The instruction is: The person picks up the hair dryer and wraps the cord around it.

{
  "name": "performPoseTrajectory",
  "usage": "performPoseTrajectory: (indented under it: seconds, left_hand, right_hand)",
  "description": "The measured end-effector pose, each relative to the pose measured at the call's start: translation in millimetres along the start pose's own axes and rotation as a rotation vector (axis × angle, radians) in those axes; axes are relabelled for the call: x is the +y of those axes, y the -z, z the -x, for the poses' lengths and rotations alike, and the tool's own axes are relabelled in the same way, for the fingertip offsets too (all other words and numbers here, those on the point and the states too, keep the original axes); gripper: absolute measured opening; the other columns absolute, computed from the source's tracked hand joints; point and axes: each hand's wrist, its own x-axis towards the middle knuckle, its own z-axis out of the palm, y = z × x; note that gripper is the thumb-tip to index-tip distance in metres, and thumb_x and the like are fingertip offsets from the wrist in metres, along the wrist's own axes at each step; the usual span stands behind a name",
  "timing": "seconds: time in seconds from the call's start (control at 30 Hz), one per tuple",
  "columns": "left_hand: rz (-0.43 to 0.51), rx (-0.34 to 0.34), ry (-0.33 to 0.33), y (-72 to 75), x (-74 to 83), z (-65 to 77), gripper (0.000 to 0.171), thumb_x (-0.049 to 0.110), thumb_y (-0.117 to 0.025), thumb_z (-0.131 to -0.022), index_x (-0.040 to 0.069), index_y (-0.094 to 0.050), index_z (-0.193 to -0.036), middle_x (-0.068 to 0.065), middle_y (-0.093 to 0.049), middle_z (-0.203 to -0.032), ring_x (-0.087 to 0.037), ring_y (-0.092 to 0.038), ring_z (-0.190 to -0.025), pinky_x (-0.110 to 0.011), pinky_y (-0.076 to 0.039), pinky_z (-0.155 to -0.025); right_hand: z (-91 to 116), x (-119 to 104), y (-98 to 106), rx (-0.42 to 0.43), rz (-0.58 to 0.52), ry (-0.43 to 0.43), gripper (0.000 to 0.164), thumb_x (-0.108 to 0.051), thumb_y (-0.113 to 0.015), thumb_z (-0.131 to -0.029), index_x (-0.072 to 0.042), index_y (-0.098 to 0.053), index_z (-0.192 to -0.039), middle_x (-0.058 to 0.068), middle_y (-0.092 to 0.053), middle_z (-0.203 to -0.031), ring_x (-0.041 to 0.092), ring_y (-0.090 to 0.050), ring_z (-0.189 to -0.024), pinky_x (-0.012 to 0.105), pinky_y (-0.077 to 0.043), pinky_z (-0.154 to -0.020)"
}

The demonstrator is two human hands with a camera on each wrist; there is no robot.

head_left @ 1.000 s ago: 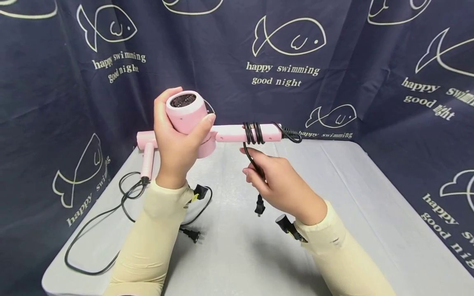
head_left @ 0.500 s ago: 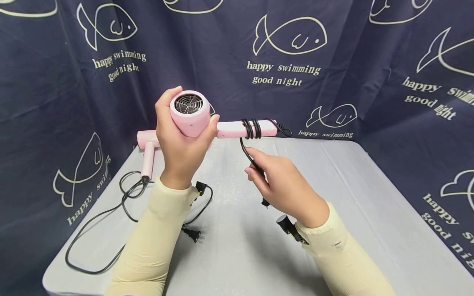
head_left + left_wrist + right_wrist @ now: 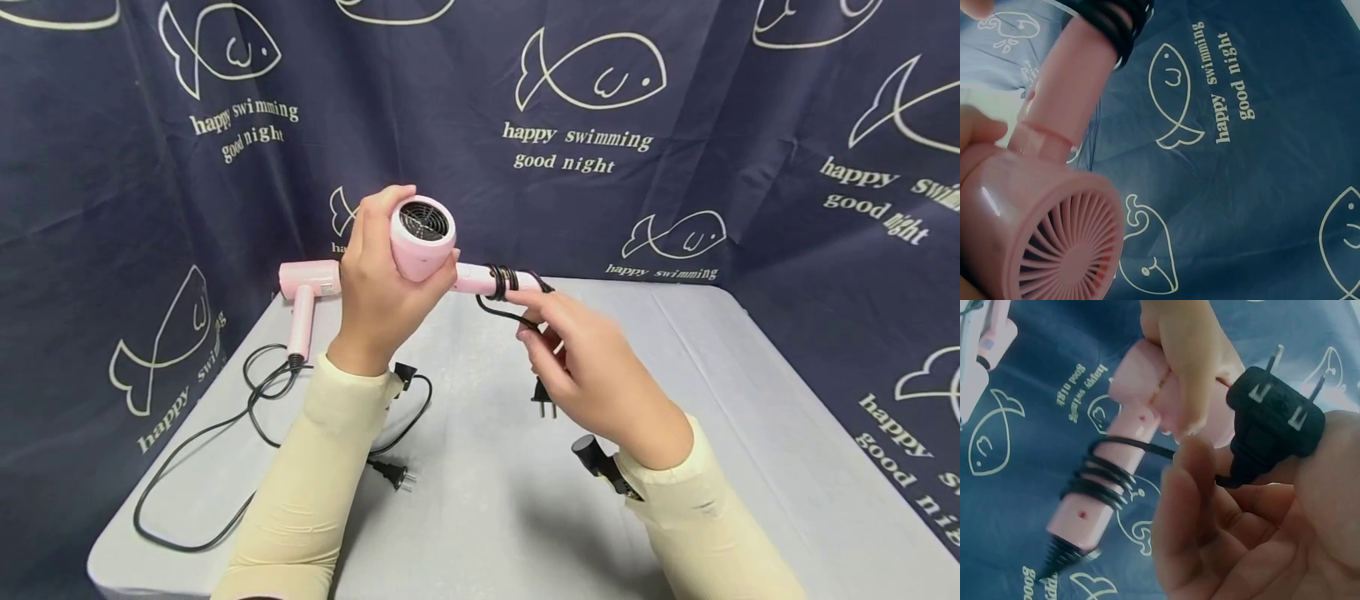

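Left-hand grip is grasping the head of a pink hair dryer, thumb pressing on its right side, dark round grille facing up toward the head camera. Dryer is being held up over the far middle of the counter, handle pointing right. Black cord is looping several times around that handle, and a free stretch is running from the loops to the right-hand grip, which is pinching it between thumb and fingers. The cord's two-pin plug is hanging just under the right fingers (prongs showing clearly in the right wrist view). Right forefinger is overlapping the handle in the head view; can't tell if it is touching. Second pink hair dryer is lying at the far left of the counter, handle pointing toward the near side. Its long black lead is curling over the left part of the counter, partly passing behind the left sleeve, its two-pin plug end lying just right of that sleeve. Navy curtain with white fish drawings and lettering is hanging behind and along both sides.
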Motion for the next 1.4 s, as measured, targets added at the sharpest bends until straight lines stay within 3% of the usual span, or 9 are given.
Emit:
performPoseTrajectory:
  seconds: [0.2,0.47,0.73,0.9,1.17,1.4]
  left_hand:
    - [0.070,-0.115,-0.006,0.4,-3.0,1.1,0.062,0.024,-0.075,-0.069,0.006,-0.053,-0.124,-0.005,-0.060,-0.116,-0.016,-0.057,-0.108,-0.031,-0.047,-0.090]
    - [0.242,-0.220,-0.056,12.7,24.1,-8.6,0.061,0.005,-0.080,-0.061,-0.005,-0.055,-0.115,-0.015,-0.062,-0.104,-0.024,-0.059,-0.094,-0.032,-0.048,-0.084]
    - [0.403,-0.326,-0.060,18.9,33.3,-13.0,0.061,0.003,-0.079,-0.058,-0.008,-0.055,-0.113,-0.016,-0.062,-0.099,-0.021,-0.059,-0.090,-0.029,-0.047,-0.083]
    - [0.512,-0.352,-0.003,20.0,32.3,-13.7,0.062,0.000,-0.079,-0.058,-0.008,-0.053,-0.114,-0.015,-0.063,-0.098,-0.019,-0.059,-0.092,-0.031,-0.047,-0.084]
    - [0.623,-0.330,0.087,25.5,34.7,-13.5,0.066,-0.002,-0.081,-0.058,-0.009,-0.052,-0.117,-0.019,-0.058,-0.108,-0.024,-0.056,-0.099,-0.034,-0.044,-0.090]
    - [0.640,-0.164,0.141,24.8,35.8,-14.9,0.066,-0.003,-0.080,-0.061,-0.015,-0.048,-0.117,-0.026,-0.055,-0.110,-0.028,-0.057,-0.100,-0.035,-0.045,-0.091]
  right_hand:
    - [-2.7,3.6,11.0,0.071,-0.025,-0.010,0.025,-0.004,-0.057,-0.089,-0.010,-0.064,-0.112,-0.009,-0.065,-0.092,0.001,-0.048,-0.059,0.014,-0.042,-0.054]
    - [-4.8,12.6,16.1,0.158,0.014,-0.004,0.021,-0.005,-0.064,-0.085,-0.011,-0.066,-0.105,-0.007,-0.068,-0.088,0.001,-0.050,-0.055,0.013,-0.042,-0.054]
    - [-4.2,21.2,18.3,0.115,-0.033,-0.003,0.017,-0.007,-0.069,-0.085,-0.016,-0.067,-0.100,-0.013,-0.063,-0.078,-0.002,-0.054,-0.057,0.013,-0.045,-0.054]
    - [-7.0,9.6,24.2,0.097,-0.097,-0.024,0.019,0.000,-0.070,-0.082,-0.012,-0.067,-0.097,-0.008,-0.063,-0.077,0.003,-0.056,-0.054,0.015,-0.045,-0.050]
    - [-15.5,-2.0,26.0,0.070,-0.127,0.077,0.019,0.009,-0.072,-0.075,-0.005,-0.070,-0.087,0.000,-0.064,-0.076,0.008,-0.052,-0.059,0.014,-0.042,-0.056]
    - [-16.5,6.1,19.0,0.079,-0.160,0.076,0.014,0.006,-0.066,-0.082,-0.006,-0.069,-0.090,-0.002,-0.063,-0.079,0.008,-0.052,-0.066,0.015,-0.041,-0.061]
